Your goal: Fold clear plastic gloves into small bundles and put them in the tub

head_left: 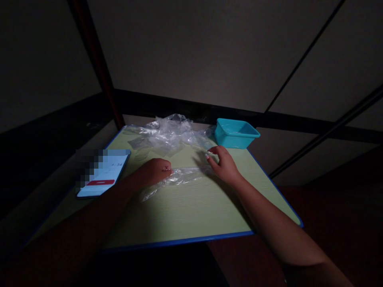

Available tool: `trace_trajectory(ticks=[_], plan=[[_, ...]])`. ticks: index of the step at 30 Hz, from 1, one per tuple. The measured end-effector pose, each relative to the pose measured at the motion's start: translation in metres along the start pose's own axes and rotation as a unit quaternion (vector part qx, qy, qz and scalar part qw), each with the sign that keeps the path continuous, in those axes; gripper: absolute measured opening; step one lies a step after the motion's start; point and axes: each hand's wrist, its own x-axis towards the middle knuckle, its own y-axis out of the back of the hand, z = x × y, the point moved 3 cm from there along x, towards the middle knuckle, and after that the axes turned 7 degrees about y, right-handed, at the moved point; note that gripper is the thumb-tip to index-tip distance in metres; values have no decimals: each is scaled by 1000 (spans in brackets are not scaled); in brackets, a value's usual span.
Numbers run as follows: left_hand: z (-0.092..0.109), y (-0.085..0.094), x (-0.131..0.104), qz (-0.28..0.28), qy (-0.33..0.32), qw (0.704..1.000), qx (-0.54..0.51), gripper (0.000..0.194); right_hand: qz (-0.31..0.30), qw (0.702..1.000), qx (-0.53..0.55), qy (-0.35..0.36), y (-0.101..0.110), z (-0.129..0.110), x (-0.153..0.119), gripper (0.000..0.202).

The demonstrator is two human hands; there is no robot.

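Note:
A clear plastic bag [185, 175] lies stretched across the middle of the light green table [185, 215]. My left hand [157, 170] is closed on its left part, and a loose end shows below the fist. At the bag's right end is my right hand [222, 162], thumb and index finger apart, with nothing visible held between them. Behind both hands sits a crumpled heap of clear plastic bags [172, 133].
A turquoise basket [236, 133] stands at the table's back right corner, beside the heap. On the left edge lies a tablet or phone [104, 173] with a lit screen. Pale panels with dark strips rise behind the table.

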Motion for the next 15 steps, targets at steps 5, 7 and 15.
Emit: trace_trajectory(ticks=[5,7,15], plan=[[2,-1,-2,27,-8,999,40,26,-258,953,30,155,-10,-43,-17,68],[2,-2,-2,41,-4,997,68,24,-327,927,30,182,-15,-54,-24,71],[8,-2,-5,46,-3,992,115,22,-370,921,-63,105,-23,-45,-28,86]])
